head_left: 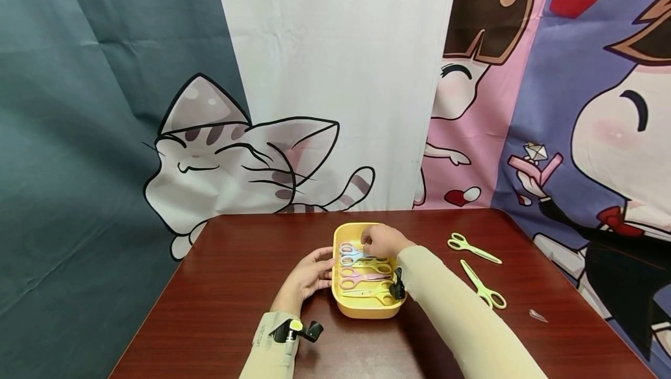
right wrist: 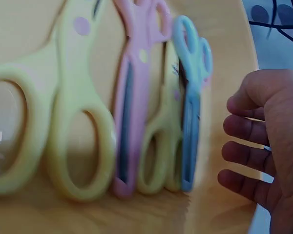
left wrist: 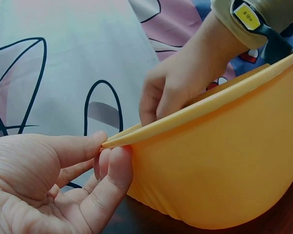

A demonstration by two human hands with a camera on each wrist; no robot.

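Left hand (head_left: 306, 276) with pinch grip on yellow tray (head_left: 367, 312), right hand (head_left: 386, 241) loosely curled, empty

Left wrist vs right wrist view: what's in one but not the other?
Left wrist only: left hand pinching the yellow tray at its rim, the tray's outer wall, a yellow label on a dark wrist strap, and a bit of dark red tabletop.

Right wrist only: four pairs of scissors inside the tray: large yellow pair, pink pair, smaller yellow pair, blue pair.

Both: the tray, the right hand and part of the printed backdrop.
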